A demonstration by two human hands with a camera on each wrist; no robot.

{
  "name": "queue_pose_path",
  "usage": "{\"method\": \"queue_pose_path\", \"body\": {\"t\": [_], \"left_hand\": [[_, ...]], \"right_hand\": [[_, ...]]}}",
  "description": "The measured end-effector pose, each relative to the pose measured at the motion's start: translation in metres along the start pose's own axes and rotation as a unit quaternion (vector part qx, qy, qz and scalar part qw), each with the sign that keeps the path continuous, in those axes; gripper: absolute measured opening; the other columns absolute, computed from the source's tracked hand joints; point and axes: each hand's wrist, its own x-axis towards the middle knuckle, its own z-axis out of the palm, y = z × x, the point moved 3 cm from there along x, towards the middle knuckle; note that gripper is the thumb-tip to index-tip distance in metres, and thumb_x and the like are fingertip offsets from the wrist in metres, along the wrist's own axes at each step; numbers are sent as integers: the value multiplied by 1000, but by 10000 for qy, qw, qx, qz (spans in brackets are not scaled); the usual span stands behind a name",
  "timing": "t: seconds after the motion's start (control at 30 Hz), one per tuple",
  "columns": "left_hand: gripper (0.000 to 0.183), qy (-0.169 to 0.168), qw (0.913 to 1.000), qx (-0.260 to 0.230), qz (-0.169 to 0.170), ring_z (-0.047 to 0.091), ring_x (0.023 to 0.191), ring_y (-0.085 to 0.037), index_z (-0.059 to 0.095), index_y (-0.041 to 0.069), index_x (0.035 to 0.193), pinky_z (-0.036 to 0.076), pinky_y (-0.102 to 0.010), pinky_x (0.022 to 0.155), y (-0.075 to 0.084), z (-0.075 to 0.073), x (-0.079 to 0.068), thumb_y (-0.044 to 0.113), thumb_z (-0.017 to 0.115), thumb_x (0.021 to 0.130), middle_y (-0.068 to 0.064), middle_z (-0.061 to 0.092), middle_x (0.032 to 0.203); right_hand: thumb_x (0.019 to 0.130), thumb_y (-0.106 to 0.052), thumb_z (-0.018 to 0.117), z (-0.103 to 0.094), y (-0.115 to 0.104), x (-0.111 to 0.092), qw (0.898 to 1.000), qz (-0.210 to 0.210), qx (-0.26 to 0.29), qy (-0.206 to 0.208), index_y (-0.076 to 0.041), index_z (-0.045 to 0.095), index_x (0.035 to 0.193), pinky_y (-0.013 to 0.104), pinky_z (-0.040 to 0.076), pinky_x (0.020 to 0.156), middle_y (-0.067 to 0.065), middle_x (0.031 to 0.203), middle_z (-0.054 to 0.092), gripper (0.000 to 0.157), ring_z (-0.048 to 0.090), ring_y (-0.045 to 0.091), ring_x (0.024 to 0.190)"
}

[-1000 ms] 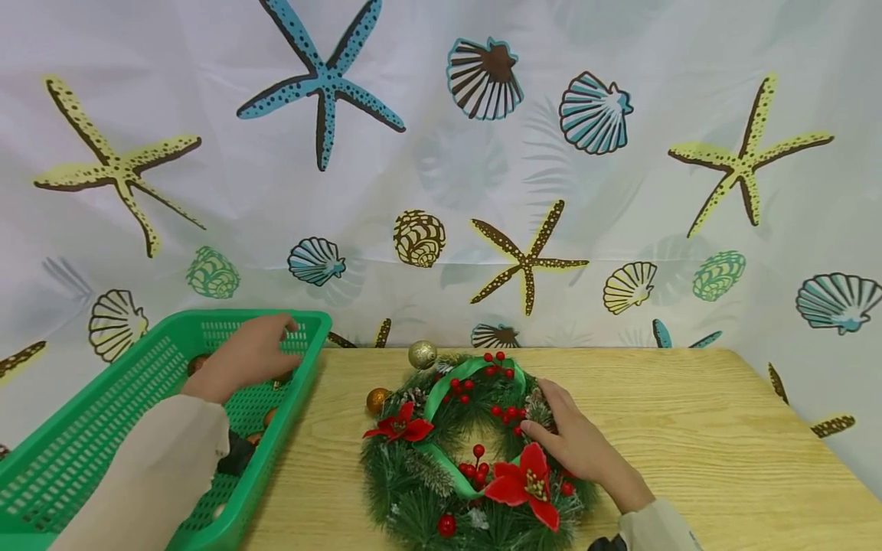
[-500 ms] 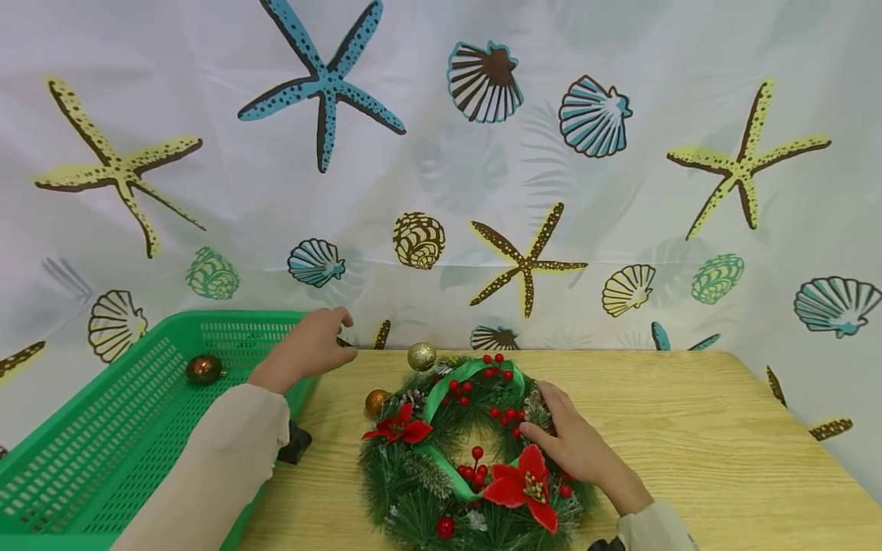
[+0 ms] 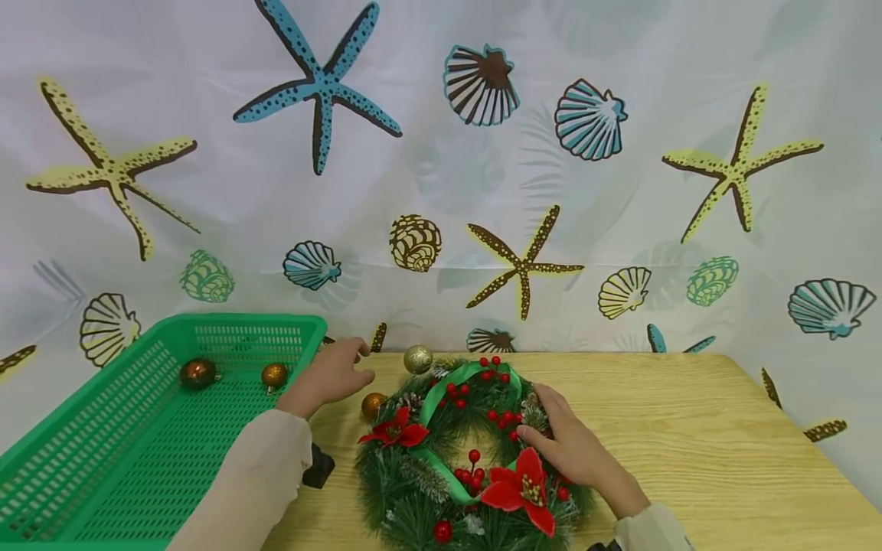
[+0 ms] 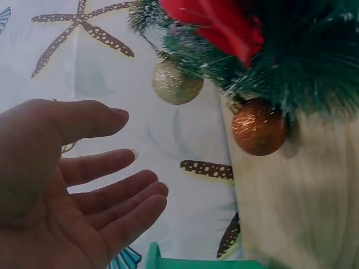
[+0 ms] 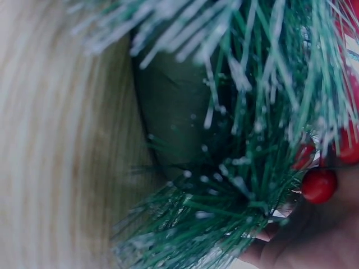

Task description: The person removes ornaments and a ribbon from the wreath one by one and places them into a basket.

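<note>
A green artificial Christmas wreath (image 3: 475, 490) with red flowers, berries and a green ribbon lies on the table. My right hand (image 3: 572, 436) grips its right side, thumb toward the inner ring and fingers over the outer edge. In the right wrist view, that hand (image 5: 320, 235) is partly hidden behind pine needles and a red berry (image 5: 319, 185). My left hand (image 3: 331, 375) hovers between basket and wreath, fingers loosely bent. Its palm (image 4: 50, 224) holds nothing in the left wrist view. A gold bauble (image 4: 177, 82) and an orange bauble (image 4: 259, 126) sit at the wreath's outer edge.
A green plastic basket (image 3: 172, 325) stands at the left. Inside are a dark copper bauble (image 3: 197, 373) and a smaller orange one (image 3: 274, 375); my left sleeve (image 3: 248, 482) covers its near right part. A patterned curtain (image 3: 441, 168) hangs behind the wooden table (image 3: 696, 428).
My left hand has come out of the basket, over its right rim, and moved right toward the wreath, fingers empty. Baubles behind it have come into view. My right hand stays on the wreath.
</note>
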Motion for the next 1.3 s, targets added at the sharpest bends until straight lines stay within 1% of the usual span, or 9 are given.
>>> {"method": "queue_pose_path", "body": {"t": [0.13, 0.33, 0.5, 0.6, 0.7, 0.77, 0.93, 1.13, 1.3], "left_hand": [[34, -41, 9996, -218, -153, 57, 104, -41, 53, -8, 117, 50, -48, 81, -5, 10, 4, 14, 57, 91, -28, 58, 116], [33, 109, 9984, -496, -247, 58, 100, -38, 54, -7, 117, 50, -47, 80, -6, 25, 8, 13, 54, 92, -27, 57, 118], [32, 262, 9977, -516, -345, 56, 105, -41, 55, -9, 117, 49, -49, 83, -14, 40, 5, 9, 49, 91, -28, 57, 118], [32, 362, 9963, -661, -405, 54, 109, -44, 56, -9, 117, 48, -52, 85, -21, 48, 2, 6, 48, 91, -29, 56, 119], [32, 441, 9951, -786, -403, 53, 110, -46, 56, -10, 117, 48, -53, 86, -28, 53, 0, 5, 50, 90, -30, 56, 119], [33, 452, 9945, -848, -414, 54, 109, -46, 56, -9, 119, 49, -51, 83, -31, 57, 0, 5, 52, 89, -31, 55, 119], [38, 393, 9930, -990, -507, 56, 107, -48, 53, -11, 124, 51, -50, 81, -39, 66, -3, 4, 55, 89, -32, 53, 123], [43, 363, 9905, -1198, -562, 56, 109, -46, 49, -11, 127, 51, -51, 84, -51, 79, -3, 3, 60, 88, -31, 54, 123], [46, 425, 9892, -1292, -551, 57, 107, -44, 48, -11, 128, 51, -51, 83, -54, 82, -2, 4, 61, 87, -31, 55, 122]], "right_hand": [[99, -40, 48, 0, 0, 0, 10000, 22, 32, 9, -3, 14, 152, 61, 30, 106, 23, 157, 14, 74, 28, 45, 139], [98, -43, 49, -1, 1, 1, 10000, 23, 3, 74, -3, 15, 152, 61, 30, 106, 23, 156, 15, 76, 28, 45, 139], [98, -40, 49, 0, 0, 1, 10000, -46, -4, 27, -2, 15, 152, 61, 30, 106, 24, 156, 16, 74, 28, 45, 139], [98, -40, 49, 0, 0, 1, 10000, -47, -10, -9, -2, 14, 152, 61, 30, 106, 24, 156, 16, 74, 28, 45, 138], [98, -41, 49, 0, 0, 1, 10000, 4, -23, -18, -3, 14, 152, 61, 30, 106, 23, 156, 15, 75, 28, 45, 139], [98, -42, 49, -1, 1, 1, 10000, 30, -28, -23, -3, 14, 152, 62, 30, 106, 23, 156, 15, 75, 28, 45, 139], [98, -41, 48, 1, 3, 1, 10000, 17, -23, -41, -3, 14, 152, 61, 30, 106, 23, 156, 15, 74, 28, 45, 139], [98, -42, 49, 1, 3, 0, 9999, 95, -19, -34, -4, 15, 152, 61, 30, 107, 22, 156, 16, 75, 27, 44, 139], [98, -43, 49, 0, 3, 0, 9999, 132, -15, -10, -5, 15, 153, 61, 30, 106, 22, 157, 15, 75, 28, 44, 139]]}}
